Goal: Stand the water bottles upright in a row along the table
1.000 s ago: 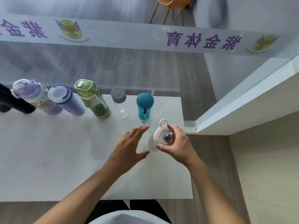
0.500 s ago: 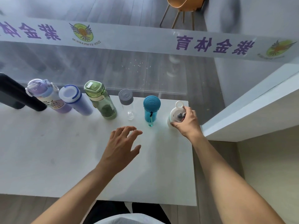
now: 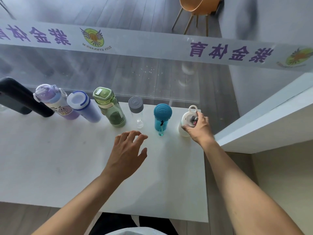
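Note:
Several bottles stand upright in a row along the far edge of the white table (image 3: 50,167): a black bottle (image 3: 25,97), a purple cartoon bottle (image 3: 55,102), a lilac bottle (image 3: 83,106), a green bottle (image 3: 110,107), a clear bottle with a grey cap (image 3: 136,109) and a teal bottle (image 3: 162,117). At the row's right end stands a white bottle (image 3: 184,122) with a loop lid. My right hand (image 3: 198,128) grips its top and side. My left hand (image 3: 127,153) hovers open over the table, in front of the clear bottle.
A glass wall with a printed banner (image 3: 152,46) runs right behind the row. A white ledge (image 3: 264,116) juts out just right of the white bottle. The table's right edge lies close to that bottle. An orange chair (image 3: 198,7) stands beyond the glass.
My right hand carried the white bottle from the table's near middle to the right end of the row and set it upright there. My left hand stayed open and lowered slightly.

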`<state>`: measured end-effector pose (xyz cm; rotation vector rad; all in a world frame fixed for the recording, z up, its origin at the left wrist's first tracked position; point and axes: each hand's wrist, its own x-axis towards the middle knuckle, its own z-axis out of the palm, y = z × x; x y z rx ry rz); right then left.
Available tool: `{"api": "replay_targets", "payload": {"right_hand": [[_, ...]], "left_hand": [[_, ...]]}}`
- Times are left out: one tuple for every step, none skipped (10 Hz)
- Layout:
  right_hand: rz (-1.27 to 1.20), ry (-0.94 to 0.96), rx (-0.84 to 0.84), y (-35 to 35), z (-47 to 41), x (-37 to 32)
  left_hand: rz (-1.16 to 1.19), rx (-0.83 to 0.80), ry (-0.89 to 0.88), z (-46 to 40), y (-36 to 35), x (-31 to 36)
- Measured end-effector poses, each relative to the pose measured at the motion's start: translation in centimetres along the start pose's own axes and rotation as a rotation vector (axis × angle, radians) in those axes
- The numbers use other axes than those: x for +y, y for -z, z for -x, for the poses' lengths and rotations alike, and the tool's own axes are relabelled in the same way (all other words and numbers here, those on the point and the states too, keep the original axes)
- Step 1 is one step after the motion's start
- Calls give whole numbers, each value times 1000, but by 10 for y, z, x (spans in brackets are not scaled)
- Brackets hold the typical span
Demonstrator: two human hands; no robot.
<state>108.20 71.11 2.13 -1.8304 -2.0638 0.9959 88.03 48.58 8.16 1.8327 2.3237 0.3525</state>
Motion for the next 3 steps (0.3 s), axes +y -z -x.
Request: {"api": "replay_targets", "payload": {"right_hand": [[21,9,-29,3,4,-4],[-10,-6,-33,8,6,-7],[-31,44,69,13,14,-8]], "left_hand": [[-3,-16,-1,-1,4,1],[-8,7,-26,-3,6,1],[-14,36,-20,-9,14,2]]}}
